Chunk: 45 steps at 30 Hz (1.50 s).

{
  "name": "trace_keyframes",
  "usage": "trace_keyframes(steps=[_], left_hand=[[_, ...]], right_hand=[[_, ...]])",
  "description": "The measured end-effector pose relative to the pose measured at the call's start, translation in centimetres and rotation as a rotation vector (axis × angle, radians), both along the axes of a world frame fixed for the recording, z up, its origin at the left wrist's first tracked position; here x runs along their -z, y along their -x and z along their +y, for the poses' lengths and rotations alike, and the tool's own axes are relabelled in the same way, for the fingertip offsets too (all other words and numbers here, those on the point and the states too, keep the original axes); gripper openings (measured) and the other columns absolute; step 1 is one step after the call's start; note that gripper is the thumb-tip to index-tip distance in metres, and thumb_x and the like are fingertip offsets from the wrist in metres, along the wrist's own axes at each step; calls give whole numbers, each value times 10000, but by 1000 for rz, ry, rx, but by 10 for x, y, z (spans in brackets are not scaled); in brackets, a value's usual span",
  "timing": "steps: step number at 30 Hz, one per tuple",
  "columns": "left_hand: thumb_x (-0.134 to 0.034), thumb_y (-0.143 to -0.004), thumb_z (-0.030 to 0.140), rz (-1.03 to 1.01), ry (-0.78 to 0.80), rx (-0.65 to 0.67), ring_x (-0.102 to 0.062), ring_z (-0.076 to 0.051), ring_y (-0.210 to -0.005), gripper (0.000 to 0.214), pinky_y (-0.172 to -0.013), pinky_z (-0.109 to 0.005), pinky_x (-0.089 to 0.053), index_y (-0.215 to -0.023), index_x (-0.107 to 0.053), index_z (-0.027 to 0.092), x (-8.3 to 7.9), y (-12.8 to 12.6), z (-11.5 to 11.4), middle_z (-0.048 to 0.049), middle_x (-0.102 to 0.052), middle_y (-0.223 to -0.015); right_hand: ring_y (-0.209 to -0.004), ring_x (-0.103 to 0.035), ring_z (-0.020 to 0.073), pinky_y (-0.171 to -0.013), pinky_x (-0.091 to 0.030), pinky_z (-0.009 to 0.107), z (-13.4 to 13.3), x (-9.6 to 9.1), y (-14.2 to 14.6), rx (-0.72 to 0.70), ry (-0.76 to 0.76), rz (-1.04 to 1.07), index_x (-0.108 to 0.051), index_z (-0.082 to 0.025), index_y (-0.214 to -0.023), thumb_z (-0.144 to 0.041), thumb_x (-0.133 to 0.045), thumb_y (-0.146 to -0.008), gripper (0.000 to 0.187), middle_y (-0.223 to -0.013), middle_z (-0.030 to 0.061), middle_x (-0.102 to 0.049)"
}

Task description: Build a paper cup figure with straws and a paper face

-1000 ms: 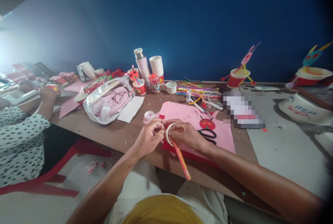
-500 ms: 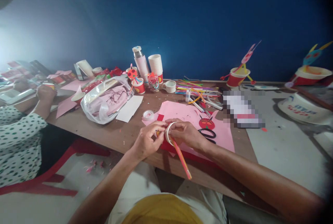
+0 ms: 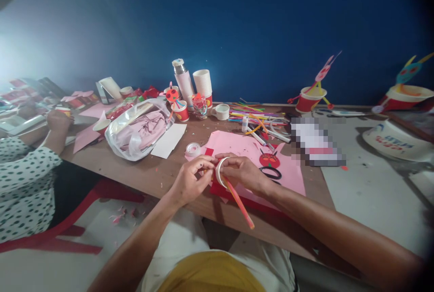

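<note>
A paper cup (image 3: 219,175) is tipped on its side over the table's near edge, its white rim toward the right. My right hand (image 3: 241,172) is closed on it, fingers partly inside the rim. Out of the cup's mouth a long orange-red strip (image 3: 241,206) slants down toward me. At the cup's base side, my left hand (image 3: 193,180) has thumb and fingers pinched together; what lies between them is too small to make out. Under the hands is pink paper (image 3: 230,143), bearing a red cut-out face (image 3: 269,159) and black-handled scissors (image 3: 271,172).
A tape roll (image 3: 193,149) lies left of the pink paper. Behind are colourful pipe cleaners (image 3: 257,115), a mug (image 3: 221,111), stacked cups (image 3: 202,83) and a flask (image 3: 183,79). A plastic bag (image 3: 135,131) sits left, near a co-worker's arm (image 3: 59,129). A decorated cup (image 3: 311,101) stands right.
My left thumb and fingers have shifted slightly at the cup's base, and the cup has tilted a little. The orange-red strip's free end has swung slightly right and up.
</note>
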<state>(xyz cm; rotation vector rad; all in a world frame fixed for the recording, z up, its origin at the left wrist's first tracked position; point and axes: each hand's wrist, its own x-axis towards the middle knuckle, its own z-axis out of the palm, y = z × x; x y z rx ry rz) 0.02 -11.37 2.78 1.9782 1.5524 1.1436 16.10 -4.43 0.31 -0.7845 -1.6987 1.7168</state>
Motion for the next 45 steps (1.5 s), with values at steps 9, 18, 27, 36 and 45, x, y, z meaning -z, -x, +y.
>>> trace_keyframes(steps=[9,18,27,36,45], left_hand=[[-527,-759,112,-96,111,15,-617,-155,-880,122,-773,-256,-485,-851,-599,152,-1,-1,3,-60,-666,-924],[-538,-765,124,-229,105,90,-618,-158,-856,73,-765,-262,-474,-790,-605,135,2,-2,5,-76,-658,-879],[-553,-770,202,-260,158,22,-623,-167,-803,102,-723,-269,-485,-792,-628,136,5,3,5,-65,-680,-848],[-599,-761,214,-410,127,97,-582,-177,-923,184,-825,-274,-452,-930,-609,143,24,3,13,-75,-636,-973],[-655,-718,298,-603,223,-36,-616,-175,-813,253,-731,-262,-485,-914,-665,139,32,-3,12,-66,-686,-861]], right_hand=[[-1135,-468,220,-941,-362,327,-4,-1,0,18,44,20,-703,-171,-677,-262,-627,-697,121,-1165,67,-536],[-1112,-491,236,-885,-405,336,-12,-4,1,60,69,57,-693,-153,-673,-315,-651,-692,168,-1221,97,-492],[-1087,-504,247,-906,-385,358,-10,-13,2,55,81,-24,-673,-146,-631,-292,-630,-678,160,-1089,100,-564],[-969,-565,190,-878,-410,327,0,0,-1,15,41,55,-671,-162,-685,-326,-572,-769,210,-1017,54,-613],[-1051,-544,187,-909,-423,350,6,-2,-4,10,-342,-21,-697,-214,-825,-264,-596,-769,125,-1118,67,-588]])
